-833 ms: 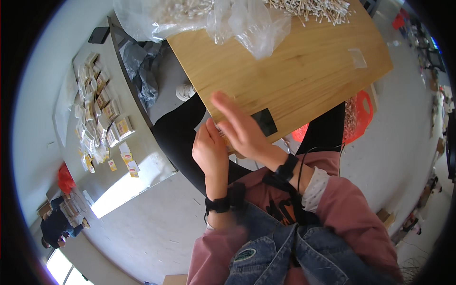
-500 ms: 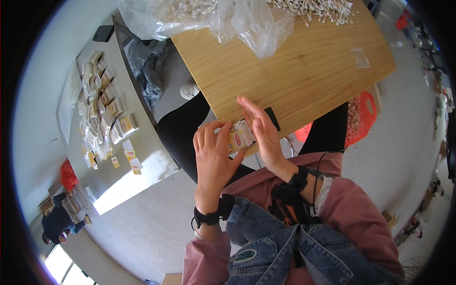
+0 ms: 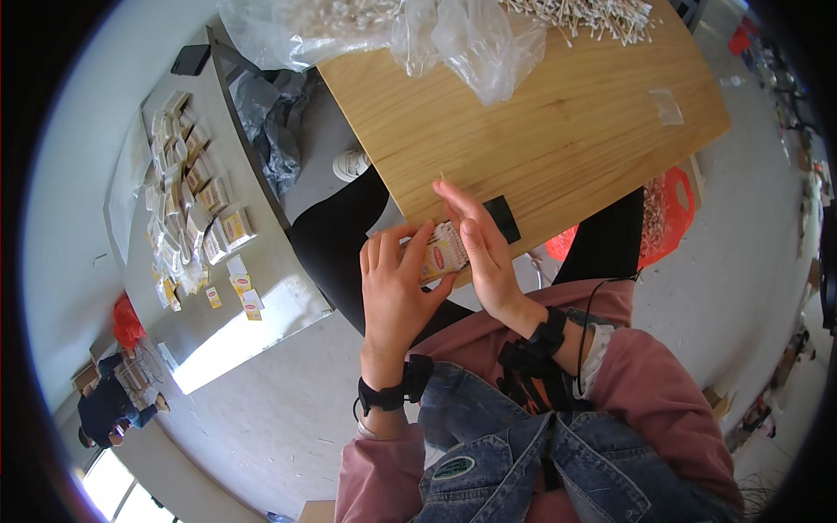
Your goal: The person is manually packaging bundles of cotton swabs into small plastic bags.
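Observation:
At the near left corner of the wooden table, my left hand (image 3: 390, 283) is closed round a small pack of cotton swabs (image 3: 438, 259). A yellow and white label with a red oval shows on the pack, and white swab tips stick out at its right end. My right hand (image 3: 490, 266) stands upright with its fingers stretched out, its palm against those tips. The palm partly covers them. Just behind the right hand, a flat dark green piece (image 3: 503, 218) lies on the table edge.
Loose cotton swabs (image 3: 588, 17) and a clear plastic bag (image 3: 471, 52) lie across the wooden table's (image 3: 558, 122) far side. On the grey table (image 3: 261, 322) at left are many packed swab packs (image 3: 196, 192) and a phone (image 3: 190, 60). A red bag of swabs (image 3: 671, 218) stands right of my leg.
My right palm has come a little closer over the swab tips, covering more of them. The left hand keeps its hold on the pack, and the whole view has shifted slightly.

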A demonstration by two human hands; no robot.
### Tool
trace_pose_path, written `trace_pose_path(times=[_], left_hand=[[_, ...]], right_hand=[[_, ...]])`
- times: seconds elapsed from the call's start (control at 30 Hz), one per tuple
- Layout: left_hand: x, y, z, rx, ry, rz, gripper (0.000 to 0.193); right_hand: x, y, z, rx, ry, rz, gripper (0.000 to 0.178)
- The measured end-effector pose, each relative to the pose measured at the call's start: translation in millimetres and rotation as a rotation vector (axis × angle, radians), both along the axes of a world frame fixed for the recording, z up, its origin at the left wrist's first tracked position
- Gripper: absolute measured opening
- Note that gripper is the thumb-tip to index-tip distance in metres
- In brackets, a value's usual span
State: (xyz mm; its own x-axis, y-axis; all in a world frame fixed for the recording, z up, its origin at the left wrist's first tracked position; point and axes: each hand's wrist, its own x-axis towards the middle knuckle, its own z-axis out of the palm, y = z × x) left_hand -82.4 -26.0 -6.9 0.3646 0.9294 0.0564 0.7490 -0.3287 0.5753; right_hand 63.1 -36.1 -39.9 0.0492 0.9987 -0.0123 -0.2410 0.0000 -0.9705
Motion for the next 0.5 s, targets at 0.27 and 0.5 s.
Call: trace_pose_path(times=[0.27,0.5], left_hand=[[-2.0,1.7,-4.0,0.019,-0.031,-0.006,0.064],[-1.9,2.6,-6.4,0.038,-0.061,-0.009,0.062]], right_hand=[[-4.3,-1.0,0.0,0.002,-0.017,0.034,0.056],[-5.0,-0.7,1.4,0.017,-0.040,0.046,0.056]])
